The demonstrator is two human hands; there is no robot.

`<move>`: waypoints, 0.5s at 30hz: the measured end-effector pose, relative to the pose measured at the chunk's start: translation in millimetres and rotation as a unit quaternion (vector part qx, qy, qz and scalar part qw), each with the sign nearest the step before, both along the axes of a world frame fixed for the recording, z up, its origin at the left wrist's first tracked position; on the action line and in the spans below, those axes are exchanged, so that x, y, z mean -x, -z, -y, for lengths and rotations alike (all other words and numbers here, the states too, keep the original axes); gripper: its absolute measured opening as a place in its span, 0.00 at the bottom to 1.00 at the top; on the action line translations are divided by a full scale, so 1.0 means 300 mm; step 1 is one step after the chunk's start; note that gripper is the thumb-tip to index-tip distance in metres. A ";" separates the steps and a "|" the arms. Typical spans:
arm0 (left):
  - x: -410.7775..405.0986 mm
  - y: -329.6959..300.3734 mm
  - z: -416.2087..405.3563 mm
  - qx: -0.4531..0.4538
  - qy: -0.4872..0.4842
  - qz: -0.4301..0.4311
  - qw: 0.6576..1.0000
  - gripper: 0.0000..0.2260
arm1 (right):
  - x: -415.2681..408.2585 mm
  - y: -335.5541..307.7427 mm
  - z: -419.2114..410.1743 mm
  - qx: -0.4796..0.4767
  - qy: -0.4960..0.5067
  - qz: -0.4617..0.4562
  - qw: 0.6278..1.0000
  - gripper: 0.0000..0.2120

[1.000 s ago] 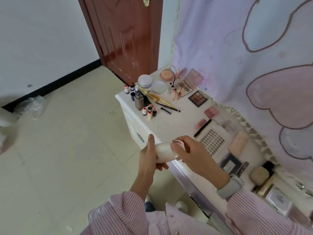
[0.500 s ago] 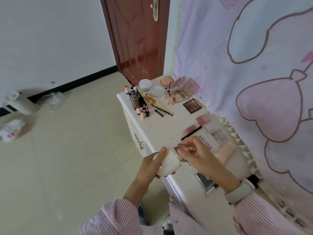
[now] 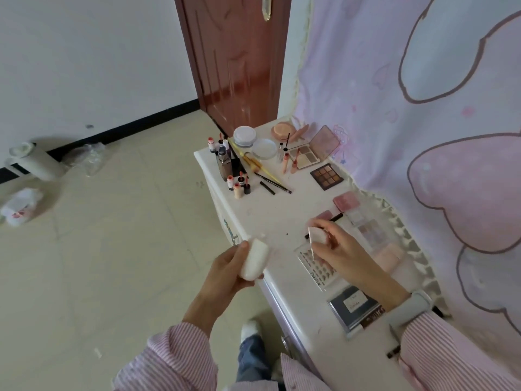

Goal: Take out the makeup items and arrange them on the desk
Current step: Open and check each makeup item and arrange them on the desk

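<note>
Right grip point(image 3: 335, 249) half-hides a blurred white piece point(image 3: 317, 235).

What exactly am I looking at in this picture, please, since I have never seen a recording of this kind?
There is no machine here: a person wears one wide-angle camera on the head, so you look forward and down at their own two hands. The left hand grips a small white container at the edge of the white desk. The right hand, over the desk, pinches a small white piece; whether it is the container's lid I cannot tell. Makeup is laid out on the desk: a brown eyeshadow palette, an open mirrored palette, a cluster of little bottles, brushes and a card of false lashes. A reddish-brown door stands behind.
</note>
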State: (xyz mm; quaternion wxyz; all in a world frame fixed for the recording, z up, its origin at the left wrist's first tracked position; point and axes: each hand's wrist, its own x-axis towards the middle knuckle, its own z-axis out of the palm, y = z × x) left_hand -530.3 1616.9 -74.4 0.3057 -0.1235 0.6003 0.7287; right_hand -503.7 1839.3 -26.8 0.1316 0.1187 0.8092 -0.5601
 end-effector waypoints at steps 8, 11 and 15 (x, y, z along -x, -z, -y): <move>0.208 0.150 -0.051 0.127 -0.108 -0.086 0.982 0.14 | 0.173 0.220 0.070 0.027 0.116 0.050 0.992 0.09; 0.287 0.192 -0.087 0.182 -0.097 -0.138 0.969 0.14 | 0.262 0.297 0.111 0.005 0.133 0.056 0.990 0.12; 0.366 0.240 -0.125 0.248 -0.094 -0.178 0.948 0.15 | 0.391 0.374 0.122 -0.061 0.109 0.070 0.990 0.11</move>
